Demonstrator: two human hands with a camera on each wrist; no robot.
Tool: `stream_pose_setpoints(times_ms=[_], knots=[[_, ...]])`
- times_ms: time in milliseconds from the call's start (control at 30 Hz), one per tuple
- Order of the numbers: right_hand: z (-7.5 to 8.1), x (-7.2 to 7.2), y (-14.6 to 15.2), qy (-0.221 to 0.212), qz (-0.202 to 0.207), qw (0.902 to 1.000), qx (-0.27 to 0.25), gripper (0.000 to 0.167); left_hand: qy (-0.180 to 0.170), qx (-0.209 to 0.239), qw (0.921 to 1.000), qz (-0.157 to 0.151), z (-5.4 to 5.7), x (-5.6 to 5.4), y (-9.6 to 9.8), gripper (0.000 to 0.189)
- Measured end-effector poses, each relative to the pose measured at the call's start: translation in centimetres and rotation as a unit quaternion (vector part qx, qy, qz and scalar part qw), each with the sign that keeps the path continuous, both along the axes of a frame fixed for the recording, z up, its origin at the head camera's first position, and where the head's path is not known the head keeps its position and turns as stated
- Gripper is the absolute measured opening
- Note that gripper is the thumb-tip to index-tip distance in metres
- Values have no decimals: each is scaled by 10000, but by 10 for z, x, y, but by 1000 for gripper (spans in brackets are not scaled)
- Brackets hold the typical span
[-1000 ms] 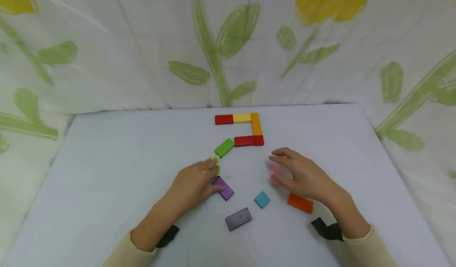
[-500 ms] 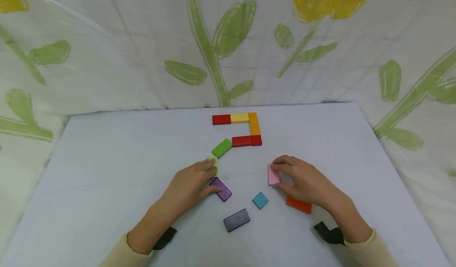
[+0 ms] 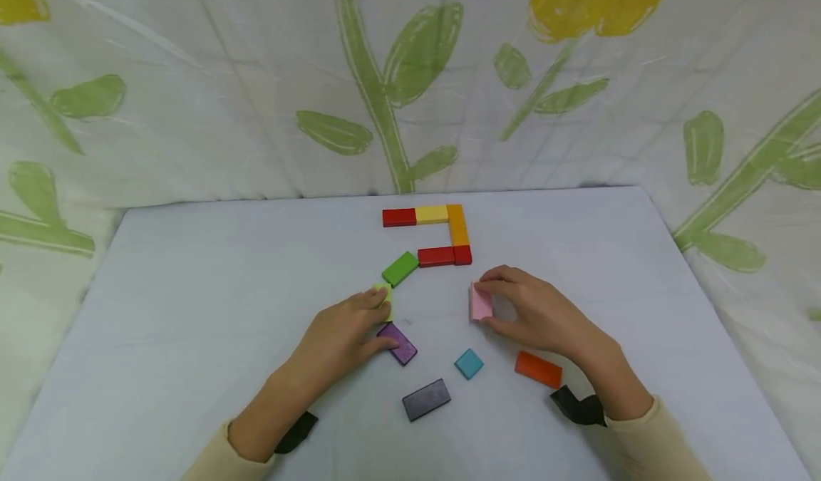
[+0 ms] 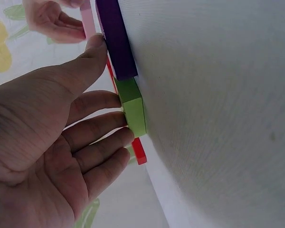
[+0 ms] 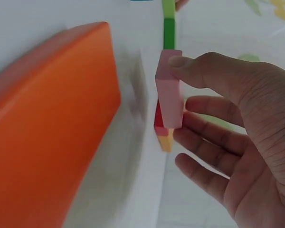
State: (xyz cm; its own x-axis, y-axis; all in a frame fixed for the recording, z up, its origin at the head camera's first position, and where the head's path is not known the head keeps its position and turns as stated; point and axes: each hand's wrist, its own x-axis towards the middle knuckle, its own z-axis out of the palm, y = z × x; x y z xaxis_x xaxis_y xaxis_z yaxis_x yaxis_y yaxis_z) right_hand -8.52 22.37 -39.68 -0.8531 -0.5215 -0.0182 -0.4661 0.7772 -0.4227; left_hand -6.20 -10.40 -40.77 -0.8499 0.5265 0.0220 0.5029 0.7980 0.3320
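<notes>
My right hand (image 3: 535, 310) pinches a pink block (image 3: 481, 304) by its two ends, thumb on the near end and fingertips on the far one. In the right wrist view the pink block (image 5: 170, 90) stands off the white tabletop, its shadow beside it. On the left, my left hand (image 3: 343, 328) rests its extended fingertips on a light green block (image 4: 134, 111), partly hidden beneath them. Its thumb touches a purple block (image 3: 404, 350). A green block (image 3: 400, 269) lies corner to corner with the light green one.
Behind, red (image 3: 399, 217), yellow (image 3: 432, 214) and orange (image 3: 458, 226) blocks join a small red block (image 3: 462, 254) and a longer red block (image 3: 436, 256). Nearer lie a teal square block (image 3: 469, 363), a dark grey block (image 3: 427, 399) and an orange-red block (image 3: 539, 369).
My right hand came down to the pink block, took hold of it, and moved it slightly left and away from me. The left hand has stayed on the light green and purple blocks.
</notes>
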Motion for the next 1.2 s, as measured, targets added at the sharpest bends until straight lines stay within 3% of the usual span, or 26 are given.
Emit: stream_pose_setpoints(times_ms=[433,800,1200], knots=[[-8,-24,-15,100,22,9999,136,50,102,35,9999,-1,-1,1,-2,54],[-9,-26,-13,-11,21,9997,252,51,122,-20,9999,-20,-1,-1,1,56],[0,-23,-17,-49,85,9989,456,39,64,-9,10000,-28,-1,-1,1,55]])
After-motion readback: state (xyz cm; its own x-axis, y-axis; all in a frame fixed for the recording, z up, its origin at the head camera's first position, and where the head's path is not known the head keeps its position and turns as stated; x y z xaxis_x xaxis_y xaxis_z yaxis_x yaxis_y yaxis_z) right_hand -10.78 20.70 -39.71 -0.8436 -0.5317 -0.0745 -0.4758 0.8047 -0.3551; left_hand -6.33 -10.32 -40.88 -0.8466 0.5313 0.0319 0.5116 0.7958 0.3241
